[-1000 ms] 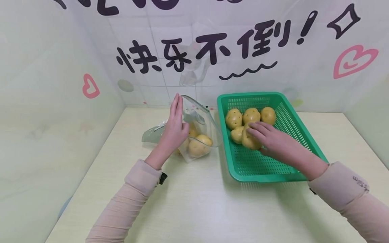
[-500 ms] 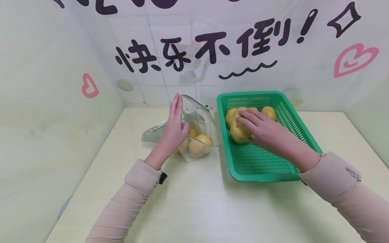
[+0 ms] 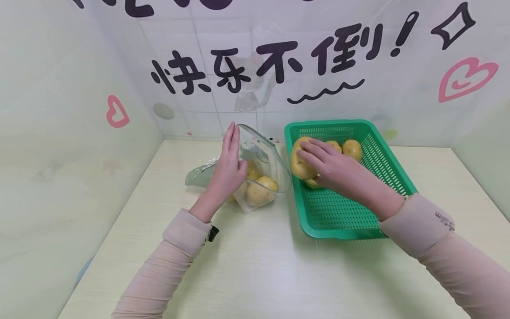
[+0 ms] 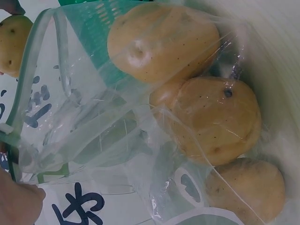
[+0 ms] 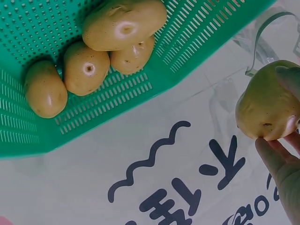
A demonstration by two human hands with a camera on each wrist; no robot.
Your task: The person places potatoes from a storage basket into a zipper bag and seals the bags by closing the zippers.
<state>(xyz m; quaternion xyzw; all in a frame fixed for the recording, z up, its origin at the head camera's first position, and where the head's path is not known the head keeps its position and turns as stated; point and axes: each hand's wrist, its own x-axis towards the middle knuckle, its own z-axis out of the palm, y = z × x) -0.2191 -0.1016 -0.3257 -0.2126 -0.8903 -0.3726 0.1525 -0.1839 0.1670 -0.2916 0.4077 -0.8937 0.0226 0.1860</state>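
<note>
My left hand [image 3: 228, 170] holds the rim of a clear zip bag [image 3: 276, 166], its mouth spread toward the basket. Several potatoes [image 4: 215, 122] lie in the bag's lower part, seen through the plastic in the left wrist view. My right hand [image 3: 338, 173] grips a yellow-brown potato [image 3: 299, 163], fingers over its top, above the left rim of the green basket [image 3: 338, 233]. The right wrist view shows this potato [image 5: 265, 105] between fingers and thumb, beyond the basket's edge. Several other potatoes [image 5: 86, 68] lie together in the basket, partly hidden by the hand in the head view.
The basket stands on a pale wooden table [image 3: 255, 270], just right of the bag. Behind rises a white sheet [image 3: 239, 102] with black lettering and pink hearts. Similar pale sheets [image 3: 59, 146] close off the sides.
My right hand has carried the potato leftward across the basket, from over its middle to its left rim. The left hand and the bag have stayed in place.
</note>
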